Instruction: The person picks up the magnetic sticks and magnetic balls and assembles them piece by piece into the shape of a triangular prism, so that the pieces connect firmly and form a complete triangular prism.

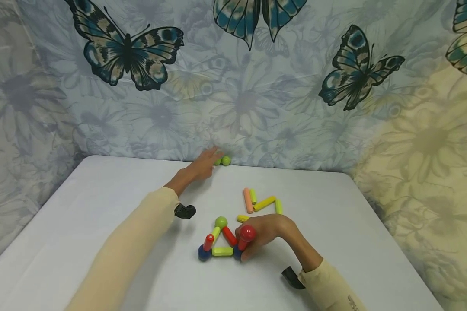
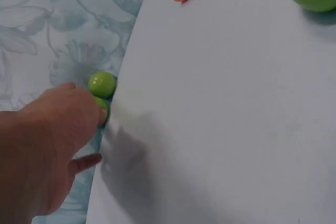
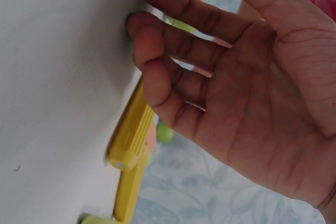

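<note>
At the table's far edge my left hand (image 1: 202, 165) pinches one green ball (image 2: 100, 109) between its fingers, and the hand hides part of it. A second green ball (image 1: 226, 160) sits right beside it. Near the front, my right hand (image 1: 262, 233) holds a blue ball (image 1: 237, 253) at the corner of a triangle of toy rods and balls. A red rod rises from that corner, topped by a red ball (image 1: 247, 233). The other corners are a blue ball (image 1: 204, 253) with an upright red rod (image 1: 208, 242) and a green ball (image 1: 221, 222). A lime rod (image 1: 222, 251) joins the blue balls.
Beyond my right hand lie loose rods: an orange rod (image 1: 247, 200), a yellow rod (image 1: 264, 203), a lime rod (image 1: 278, 206) and a shorter yellow rod (image 1: 243, 218). The white table (image 1: 315, 194) ends at a butterfly-patterned cloth (image 1: 241, 103) behind it.
</note>
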Demonstrator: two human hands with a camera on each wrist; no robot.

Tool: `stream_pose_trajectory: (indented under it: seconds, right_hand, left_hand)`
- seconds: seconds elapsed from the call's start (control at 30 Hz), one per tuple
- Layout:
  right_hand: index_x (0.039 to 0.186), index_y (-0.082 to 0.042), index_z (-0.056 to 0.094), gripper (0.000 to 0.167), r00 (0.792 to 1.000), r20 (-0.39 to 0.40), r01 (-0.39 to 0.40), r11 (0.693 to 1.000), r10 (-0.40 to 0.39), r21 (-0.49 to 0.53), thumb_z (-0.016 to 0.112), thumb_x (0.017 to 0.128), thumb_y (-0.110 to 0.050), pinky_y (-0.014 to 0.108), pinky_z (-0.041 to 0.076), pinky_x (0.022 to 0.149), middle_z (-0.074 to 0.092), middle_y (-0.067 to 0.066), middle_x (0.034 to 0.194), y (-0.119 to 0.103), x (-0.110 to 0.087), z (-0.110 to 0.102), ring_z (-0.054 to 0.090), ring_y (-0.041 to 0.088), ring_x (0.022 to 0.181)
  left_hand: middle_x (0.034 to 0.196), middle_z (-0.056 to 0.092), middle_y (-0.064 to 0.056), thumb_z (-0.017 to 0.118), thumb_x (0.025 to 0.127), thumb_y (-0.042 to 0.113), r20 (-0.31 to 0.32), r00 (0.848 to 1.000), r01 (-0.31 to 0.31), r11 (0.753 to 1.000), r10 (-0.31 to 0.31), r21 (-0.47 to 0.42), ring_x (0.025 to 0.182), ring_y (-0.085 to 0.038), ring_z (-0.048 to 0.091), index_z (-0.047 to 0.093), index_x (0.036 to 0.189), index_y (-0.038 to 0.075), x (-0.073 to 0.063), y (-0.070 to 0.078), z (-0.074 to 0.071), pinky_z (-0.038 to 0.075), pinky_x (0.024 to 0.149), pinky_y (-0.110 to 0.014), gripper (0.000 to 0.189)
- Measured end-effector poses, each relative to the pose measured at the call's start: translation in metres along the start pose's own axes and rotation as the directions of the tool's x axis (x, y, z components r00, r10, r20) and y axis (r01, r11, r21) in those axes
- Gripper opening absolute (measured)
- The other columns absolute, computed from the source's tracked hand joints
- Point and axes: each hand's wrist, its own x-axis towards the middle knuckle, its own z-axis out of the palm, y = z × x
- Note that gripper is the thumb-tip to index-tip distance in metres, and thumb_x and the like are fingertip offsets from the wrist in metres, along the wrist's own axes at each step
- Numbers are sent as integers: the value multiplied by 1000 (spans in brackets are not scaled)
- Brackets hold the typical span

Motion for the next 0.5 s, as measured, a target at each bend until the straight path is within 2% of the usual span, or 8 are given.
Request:
stream_pose_trajectory:
  seconds: [0.07,0.17,0.2,0.27,0.33,0.4,0.47,0.5]
  right_hand:
    - [96,-18,67,20,1000,3,5,1000,-5,5,84,89,-26,18,47,77,62,-15,82,-1,1,2,55,-1,77]
    - [96,-18,68,19,1000,6,16,1000,-16,21,84,89,-25,17,48,78,62,-15,83,-2,1,5,55,-2,77]
    - [96,-17,68,19,1000,7,20,999,-20,26,84,89,-25,17,48,78,62,-15,82,-3,1,5,55,-2,77]
    - [96,-17,70,19,1000,10,26,999,-26,32,85,88,-26,17,47,77,62,-15,82,-2,1,6,54,-2,76]
    - [95,-17,70,18,1000,13,23,999,-24,33,85,88,-26,17,46,76,60,-15,81,-2,1,5,53,-1,76]
    - [94,-18,71,18,1000,12,18,999,-19,30,85,88,-26,18,45,75,59,-14,80,0,2,3,53,-1,76]
    - [94,-19,71,17,1000,15,13,999,-14,29,85,88,-27,18,45,75,58,-14,81,2,2,2,52,0,76]
    - [94,-19,71,17,1000,15,11,1000,-11,29,85,88,-27,18,45,75,58,-14,81,3,2,2,52,0,76]
  left_hand:
    - [166,33,-23,51,103,0,14,999,31,999,-32,44,154,-41,35,31,163,8,0,0,4,31,126,-55,64]
    - [149,48,-21,61,102,10,-10,996,89,990,-88,106,133,-38,53,44,157,11,-3,2,8,51,105,-54,58]
    - [142,51,-21,64,102,12,-14,994,114,985,-113,130,125,-36,56,50,152,11,-4,3,9,53,98,-52,52]
    - [134,54,-21,66,101,15,-22,987,159,976,-157,150,116,-34,57,59,141,8,-7,5,10,55,91,-50,41]
    - [129,56,-22,67,100,14,-36,984,178,978,-175,105,111,-33,59,63,130,3,-12,8,8,55,90,-48,32]
    - [122,60,-22,68,99,13,-89,984,154,988,-152,8,104,-31,59,63,122,1,-19,13,4,54,87,-45,27]
    - [116,62,-19,70,97,11,-169,982,61,991,-81,-119,100,-29,60,61,118,1,-34,26,-3,54,85,-42,25]
    - [113,63,-17,71,96,12,-204,978,-1,984,-35,-176,98,-27,61,60,116,2,-43,34,-7,54,83,-39,25]
